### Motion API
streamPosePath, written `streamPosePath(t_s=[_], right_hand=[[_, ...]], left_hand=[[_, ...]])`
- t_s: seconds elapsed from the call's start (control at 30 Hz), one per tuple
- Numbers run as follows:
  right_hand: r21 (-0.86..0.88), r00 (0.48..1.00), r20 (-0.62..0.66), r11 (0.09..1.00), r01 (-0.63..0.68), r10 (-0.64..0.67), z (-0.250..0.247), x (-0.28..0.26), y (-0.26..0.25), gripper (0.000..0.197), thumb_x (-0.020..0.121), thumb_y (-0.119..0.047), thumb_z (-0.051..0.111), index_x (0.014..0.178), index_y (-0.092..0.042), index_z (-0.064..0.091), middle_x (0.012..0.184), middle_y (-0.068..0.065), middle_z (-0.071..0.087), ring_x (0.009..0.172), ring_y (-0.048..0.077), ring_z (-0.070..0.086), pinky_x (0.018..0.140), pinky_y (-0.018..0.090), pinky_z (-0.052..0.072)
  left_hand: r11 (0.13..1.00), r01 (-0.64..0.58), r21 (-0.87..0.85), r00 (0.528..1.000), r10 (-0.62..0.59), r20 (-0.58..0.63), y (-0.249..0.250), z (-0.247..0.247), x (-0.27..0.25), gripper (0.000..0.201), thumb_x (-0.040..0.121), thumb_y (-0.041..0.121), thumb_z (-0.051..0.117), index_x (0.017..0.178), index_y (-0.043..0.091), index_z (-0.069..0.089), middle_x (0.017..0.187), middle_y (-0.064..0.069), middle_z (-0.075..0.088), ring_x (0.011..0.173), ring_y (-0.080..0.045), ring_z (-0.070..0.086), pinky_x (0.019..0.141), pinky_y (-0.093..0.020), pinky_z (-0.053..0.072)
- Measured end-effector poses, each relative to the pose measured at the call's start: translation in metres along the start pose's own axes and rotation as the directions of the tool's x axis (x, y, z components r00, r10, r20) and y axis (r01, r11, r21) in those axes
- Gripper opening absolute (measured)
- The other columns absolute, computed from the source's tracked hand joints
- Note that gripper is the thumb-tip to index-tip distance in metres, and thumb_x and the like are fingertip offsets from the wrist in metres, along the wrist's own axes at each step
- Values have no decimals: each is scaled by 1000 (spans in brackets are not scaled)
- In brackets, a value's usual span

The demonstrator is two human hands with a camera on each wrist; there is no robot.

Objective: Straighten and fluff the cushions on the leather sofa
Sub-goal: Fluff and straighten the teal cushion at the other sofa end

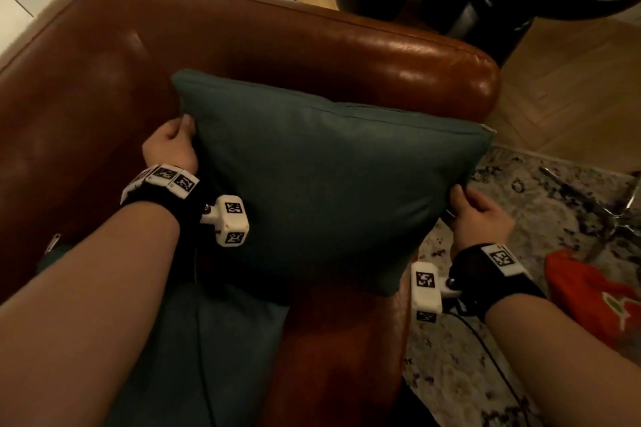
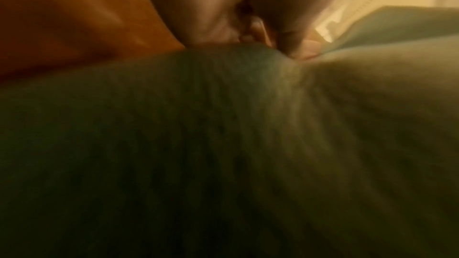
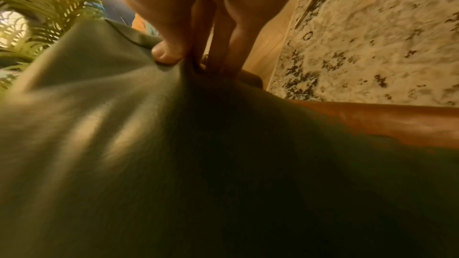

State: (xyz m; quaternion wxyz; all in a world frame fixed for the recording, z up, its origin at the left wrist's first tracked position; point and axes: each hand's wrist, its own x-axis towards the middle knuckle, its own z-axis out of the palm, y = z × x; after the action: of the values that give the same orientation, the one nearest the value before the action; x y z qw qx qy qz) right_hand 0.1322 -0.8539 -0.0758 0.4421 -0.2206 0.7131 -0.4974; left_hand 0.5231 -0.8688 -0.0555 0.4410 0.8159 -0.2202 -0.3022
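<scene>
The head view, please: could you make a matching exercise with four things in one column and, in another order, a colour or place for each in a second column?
Things:
1. cushion
2. sofa armrest
3. orange bag
4. rug

Descriptions:
a. shiny brown leather, behind the cushion
b. pale with dark speckles, on the floor
c. dark teal, held at both sides by the left hand and right hand
d. lying on the rug, at the right edge

Pairs: 1-c, 2-a, 3-d, 4-b
</scene>
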Motion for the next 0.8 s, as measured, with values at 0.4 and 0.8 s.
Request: streamPosePath(t_s=[0.4, 0.8], right_hand=[[-149, 993, 10, 982, -118, 121, 0, 1, 35, 18, 83, -17, 75, 101, -21, 74, 102, 0, 72, 101, 18, 67, 96, 34, 52], [-35, 996, 13, 996, -88, 88, -16, 0, 40, 13, 84, -8, 72, 90, -20, 71, 94, 4, 72, 92, 19, 71, 82, 28, 55]], left_hand=[[964, 262, 45, 965, -263, 11, -46, -2, 0, 58, 89, 58, 50, 130, 16, 60, 137, -11, 57, 127, -30, 53, 107, -44, 44], [869, 471, -153, 882, -461, 98, -30, -10, 24, 61, 73, 42, 70, 130, 25, 60, 135, -4, 57, 116, -29, 56, 87, -40, 44]])
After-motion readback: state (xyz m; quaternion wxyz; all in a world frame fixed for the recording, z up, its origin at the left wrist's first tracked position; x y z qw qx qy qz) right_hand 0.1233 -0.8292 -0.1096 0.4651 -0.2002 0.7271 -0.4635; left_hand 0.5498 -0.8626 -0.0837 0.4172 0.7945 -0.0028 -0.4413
